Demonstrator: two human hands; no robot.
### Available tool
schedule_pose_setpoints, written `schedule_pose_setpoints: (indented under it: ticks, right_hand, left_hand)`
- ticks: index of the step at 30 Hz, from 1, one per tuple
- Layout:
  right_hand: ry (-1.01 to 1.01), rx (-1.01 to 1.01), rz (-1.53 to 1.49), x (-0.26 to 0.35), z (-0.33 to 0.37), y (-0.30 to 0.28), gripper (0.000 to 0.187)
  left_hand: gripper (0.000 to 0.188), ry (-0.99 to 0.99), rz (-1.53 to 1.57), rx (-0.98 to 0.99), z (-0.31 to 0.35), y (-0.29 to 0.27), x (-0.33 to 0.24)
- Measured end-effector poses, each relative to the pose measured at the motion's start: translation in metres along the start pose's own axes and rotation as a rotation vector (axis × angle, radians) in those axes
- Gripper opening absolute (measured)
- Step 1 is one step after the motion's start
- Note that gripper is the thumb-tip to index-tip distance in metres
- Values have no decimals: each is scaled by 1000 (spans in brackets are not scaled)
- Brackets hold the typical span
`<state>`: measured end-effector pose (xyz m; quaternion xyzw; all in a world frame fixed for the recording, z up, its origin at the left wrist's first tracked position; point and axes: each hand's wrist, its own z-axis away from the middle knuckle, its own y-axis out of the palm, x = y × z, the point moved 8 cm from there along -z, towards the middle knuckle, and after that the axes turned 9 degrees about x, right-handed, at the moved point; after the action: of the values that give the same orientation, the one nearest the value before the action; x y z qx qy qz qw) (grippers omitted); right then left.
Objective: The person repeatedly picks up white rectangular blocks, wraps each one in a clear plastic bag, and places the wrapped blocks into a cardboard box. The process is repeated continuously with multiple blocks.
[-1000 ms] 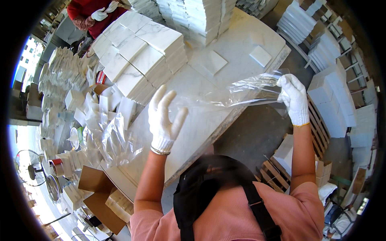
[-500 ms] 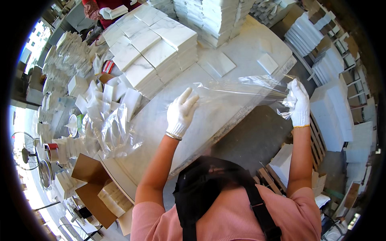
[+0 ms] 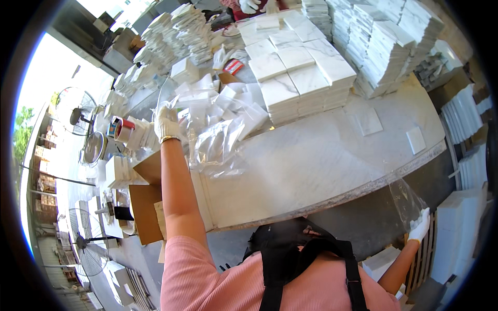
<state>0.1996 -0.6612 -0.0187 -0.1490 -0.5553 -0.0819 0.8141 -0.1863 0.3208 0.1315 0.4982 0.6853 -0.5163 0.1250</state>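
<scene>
My right hand (image 3: pixel 419 226), in a white glove, hangs low at the right below the table edge, pinching a clear plastic bag (image 3: pixel 405 199) that rises from its fingers. My left hand (image 3: pixel 167 122), also gloved, is stretched far out to the left, at the edge of a loose heap of clear plastic bags (image 3: pixel 223 136). Rolls of tape (image 3: pixel 120 129) lie just left of it. I cannot tell whether its fingers grip anything. The white marble table top (image 3: pixel 321 155) spreads between the two hands.
Stacks of white marble tiles (image 3: pixel 303 78) fill the far side of the table, with two single tiles (image 3: pixel 415 140) lying loose. Open cardboard boxes (image 3: pixel 148 199) sit below my left arm. Fans (image 3: pixel 96 147) stand at the left. Another person's gloved hands (image 3: pixel 249 5) show at the top.
My right hand has pulled the clear bag off the table and down to the right. My left hand has left the bag and reached left to the heap of bags.
</scene>
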Motion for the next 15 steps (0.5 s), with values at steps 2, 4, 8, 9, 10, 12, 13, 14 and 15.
schedule_pose_setpoints:
  ticks: [2, 4, 8, 9, 10, 12, 13, 14, 15]
  right_hand:
    - [-3, -25, 44, -7, -3, -12, 52]
    - [-12, 14, 82, -7, -10, -10, 55]
    - [-70, 0, 100, 14, 2, -7, 57]
    - [-110, 46, 65, 18, -2, -5, 55]
    - [-145, 87, 36, 22, -3, -3, 52]
    - [-64, 107, 102, 45, 23, 23, 38]
    - [-94, 131, 45, 50, 25, 31, 34]
    - [-73, 183, 97, 64, 37, 45, 33]
    - [-121, 170, 96, 74, 48, 55, 32]
  left_hand:
    - [13, -205, 219, -163, 3, -6, -4]
    - [12, -382, 347, -193, -4, -10, 39]
    - [17, 322, -902, 144, -29, 22, 10]
    - [20, 202, -1009, 297, -39, 35, 24]
    - [23, 80, -1112, 458, -46, 48, 42]
    - [33, -112, -1263, 737, -54, 55, 73]
    - [42, -142, -1289, 864, -56, 59, 85]
    - [52, -152, -1305, 985, -55, 60, 94]
    - [63, -138, -1306, 1089, -55, 60, 100]
